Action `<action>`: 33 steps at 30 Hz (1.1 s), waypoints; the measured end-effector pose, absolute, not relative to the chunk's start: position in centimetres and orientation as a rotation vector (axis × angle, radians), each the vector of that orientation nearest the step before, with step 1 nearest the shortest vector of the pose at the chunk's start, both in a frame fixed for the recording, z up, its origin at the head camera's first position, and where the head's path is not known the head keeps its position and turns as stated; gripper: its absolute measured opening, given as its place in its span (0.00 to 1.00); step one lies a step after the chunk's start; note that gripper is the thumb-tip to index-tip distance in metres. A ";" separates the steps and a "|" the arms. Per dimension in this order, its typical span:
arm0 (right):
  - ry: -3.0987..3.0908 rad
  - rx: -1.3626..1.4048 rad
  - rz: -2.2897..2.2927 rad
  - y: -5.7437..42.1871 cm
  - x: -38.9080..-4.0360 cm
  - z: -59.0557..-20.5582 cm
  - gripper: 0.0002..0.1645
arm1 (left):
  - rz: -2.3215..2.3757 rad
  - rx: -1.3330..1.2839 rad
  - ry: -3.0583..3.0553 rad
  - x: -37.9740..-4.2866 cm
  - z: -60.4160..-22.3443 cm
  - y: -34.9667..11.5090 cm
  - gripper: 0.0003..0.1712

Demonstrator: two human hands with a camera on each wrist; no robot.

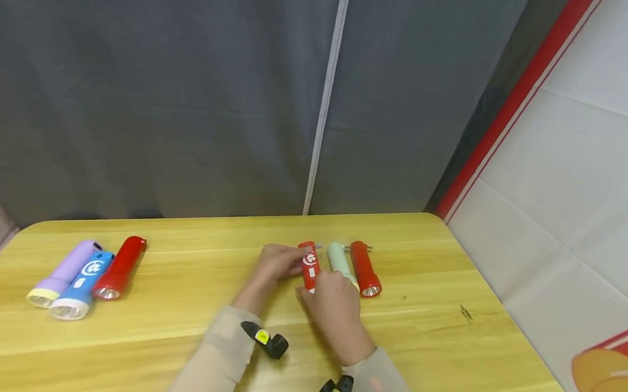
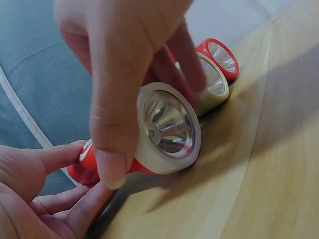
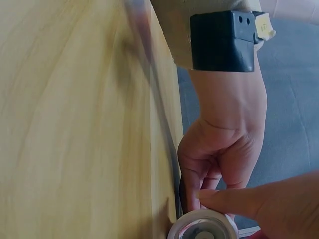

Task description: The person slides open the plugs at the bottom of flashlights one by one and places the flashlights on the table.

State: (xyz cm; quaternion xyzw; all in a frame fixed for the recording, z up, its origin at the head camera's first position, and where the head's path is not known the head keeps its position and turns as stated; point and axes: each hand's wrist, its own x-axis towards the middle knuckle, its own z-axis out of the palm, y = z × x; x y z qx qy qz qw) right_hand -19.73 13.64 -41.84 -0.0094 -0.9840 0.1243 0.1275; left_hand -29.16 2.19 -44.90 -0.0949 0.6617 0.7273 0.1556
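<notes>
Both hands are on a red flashlight with a white logo, in the middle of the table's far half. The left hand pinches its tail end between thumb and fingers. The right hand grips it near the lamp end, thumb on one side and fingers on the other. In the left wrist view, the white-rimmed lens faces the camera, tilted just over the wood. To its right, a pale green flashlight lies partly behind the right hand, beside an all-red flashlight.
At the table's left lie a purple flashlight, a blue flashlight and another red flashlight, lenses facing the near side. A grey curtain hangs behind the wooden table. A white panel with red edging stands at the right.
</notes>
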 end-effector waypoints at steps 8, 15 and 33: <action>-2.829 0.014 0.300 13.2 -19.5 -41.8 0.20 | 2.061 -0.253 1.894 -29.3 -45.1 2.5 0.21; -2.816 0.048 0.195 12.8 -19.1 -41.9 0.18 | 2.061 -0.255 1.902 -29.3 -45.2 2.9 0.21; -2.731 0.105 0.090 12.4 -19.2 -42.5 0.11 | 1.854 -0.045 2.355 -28.5 -44.8 3.2 0.18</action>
